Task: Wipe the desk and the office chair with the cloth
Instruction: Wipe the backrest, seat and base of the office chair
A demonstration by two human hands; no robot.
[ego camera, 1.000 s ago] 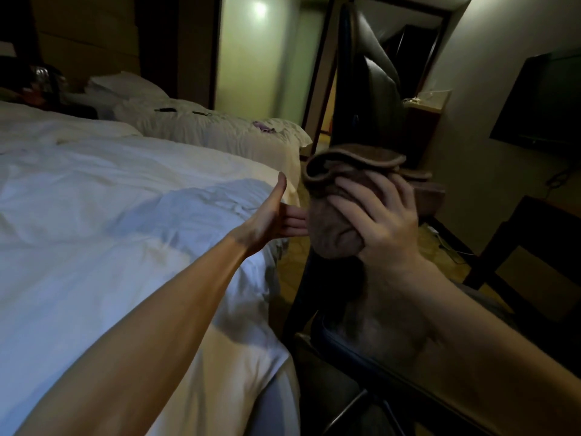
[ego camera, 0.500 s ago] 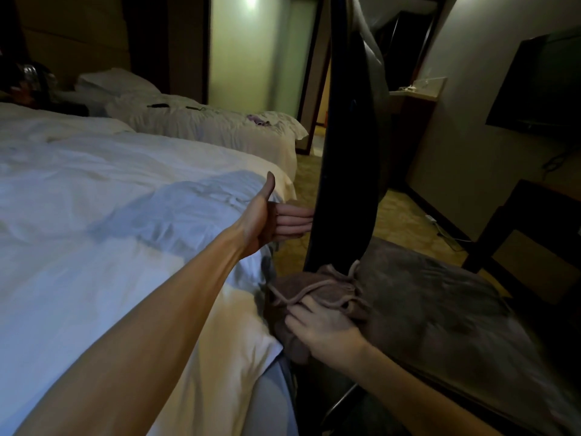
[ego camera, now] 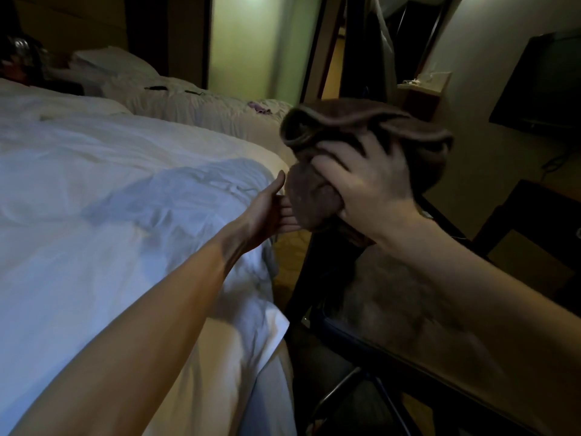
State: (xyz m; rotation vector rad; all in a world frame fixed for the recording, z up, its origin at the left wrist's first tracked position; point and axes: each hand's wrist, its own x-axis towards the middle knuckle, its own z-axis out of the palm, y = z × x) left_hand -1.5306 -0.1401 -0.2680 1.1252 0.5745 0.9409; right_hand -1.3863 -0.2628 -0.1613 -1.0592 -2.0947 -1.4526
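Note:
My right hand [ego camera: 364, 180] presses a bunched brown cloth [ego camera: 342, 127] against the tall dark backrest of the office chair [ego camera: 361, 58], about halfway up. The chair's seat [ego camera: 408, 309] lies below my right forearm, dim and greyish. My left hand [ego camera: 270, 212] reaches out to the backrest's left edge; its fingertips are hidden behind the cloth, so I cannot tell whether it grips the edge. A dark desk [ego camera: 540, 215] stands at the right.
A white bed [ego camera: 110, 199] fills the left, close against the chair. A second bed [ego camera: 201, 102] lies beyond it. A dark TV [ego camera: 547, 86] hangs on the right wall. A small side table [ego camera: 421, 92] stands behind the chair.
My right hand has carried the cloth up from the base of the backrest near the seat to about halfway up. My left hand has stayed at the backrest's edge.

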